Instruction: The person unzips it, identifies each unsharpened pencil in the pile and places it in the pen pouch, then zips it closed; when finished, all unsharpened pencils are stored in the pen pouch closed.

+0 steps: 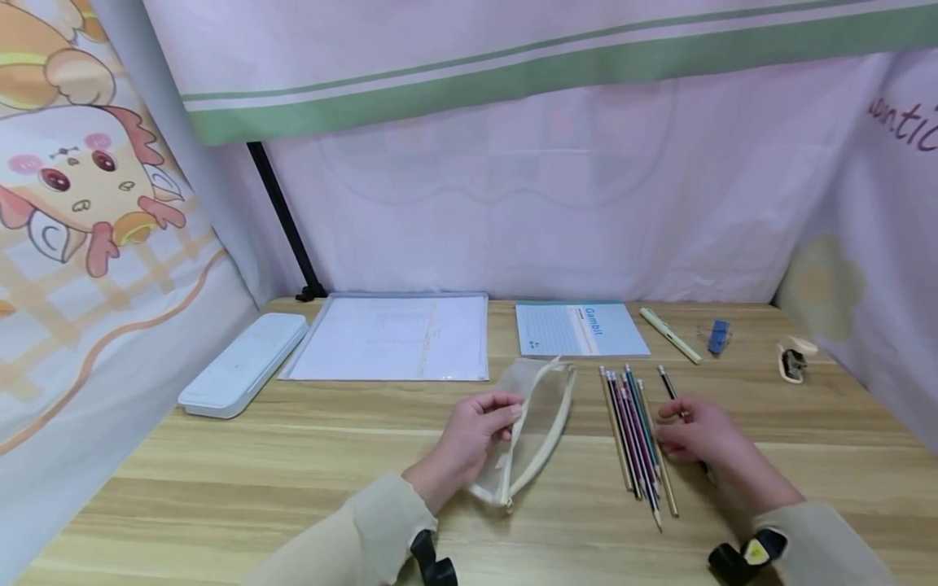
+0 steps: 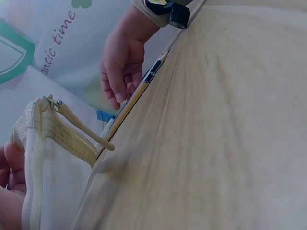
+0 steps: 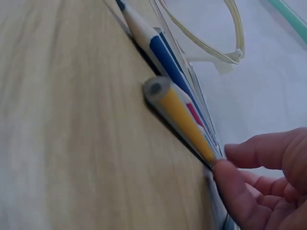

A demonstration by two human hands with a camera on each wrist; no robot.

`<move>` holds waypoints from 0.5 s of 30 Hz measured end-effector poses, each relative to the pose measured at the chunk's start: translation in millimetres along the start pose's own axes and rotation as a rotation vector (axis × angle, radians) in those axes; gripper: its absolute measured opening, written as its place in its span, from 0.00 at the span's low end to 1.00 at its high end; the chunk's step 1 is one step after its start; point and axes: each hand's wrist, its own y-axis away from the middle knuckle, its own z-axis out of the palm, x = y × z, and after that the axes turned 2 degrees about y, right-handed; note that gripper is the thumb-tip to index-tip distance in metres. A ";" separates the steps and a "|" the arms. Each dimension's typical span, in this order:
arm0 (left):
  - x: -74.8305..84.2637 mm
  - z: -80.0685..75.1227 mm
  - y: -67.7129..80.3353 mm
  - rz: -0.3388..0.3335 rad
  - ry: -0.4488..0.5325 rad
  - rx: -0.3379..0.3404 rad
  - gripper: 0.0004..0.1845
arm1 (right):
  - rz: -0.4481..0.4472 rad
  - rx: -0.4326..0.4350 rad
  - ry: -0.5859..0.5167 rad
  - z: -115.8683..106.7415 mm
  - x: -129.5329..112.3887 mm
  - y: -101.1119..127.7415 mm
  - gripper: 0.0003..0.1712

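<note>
Pale cloth hangs on three sides of a wooden bench [image 1: 293, 472]: a cartoon print on the left, a green stripe across the top, lettering on the right. Along the back edge lie a white case [image 1: 245, 364], a clear folder [image 1: 396, 336] with paper in it, a blue notebook [image 1: 580, 329], a pale green pen [image 1: 670, 334], a small blue object [image 1: 719, 335] and, far right, a small cream item [image 1: 793, 360] too small to make out. Near the front, the left hand [image 1: 479, 431] grips a mesh pouch [image 1: 538, 415] at its upper left edge, fingers curled over the rim and thumb on top; the pouch lies on the bench just below the notebook, its cream zipper band gaping, and the left wrist view shows the zip pull [image 2: 79, 125] sticking out from it. Just right of the pouch, a row of pencils [image 1: 636, 435] lies side by side on the bench, tips pointing toward the person. The right hand [image 1: 696, 431] rests at the row's right edge with fingers loosely bent; in the right wrist view a fingertip [image 3: 230, 179] touches the side of a yellow pencil [image 3: 180, 115], pressing rather than clasping it. One dark pencil [image 1: 668, 383] runs beneath that hand, slightly apart from the row.
</note>
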 end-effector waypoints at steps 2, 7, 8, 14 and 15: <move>-0.3 -0.4 0.5 0.001 0.001 -0.001 0.10 | 0.020 0.000 0.039 1.1 -0.3 -2.1 0.21; -0.5 -1.3 1.2 0.005 0.003 -0.008 0.10 | 0.036 -0.003 0.122 1.2 -3.3 -5.2 0.22; -0.5 -1.4 1.0 0.007 0.003 -0.009 0.10 | 0.038 -0.006 0.143 0.8 -4.3 -5.3 0.23; -0.6 -2.7 0.1 0.002 0.018 0.006 0.08 | 0.058 -0.014 0.301 0.8 -11.9 -6.3 0.27; -0.6 -2.8 0.0 -0.001 0.020 0.009 0.08 | 0.064 -0.014 0.323 1.0 -13.0 -6.5 0.28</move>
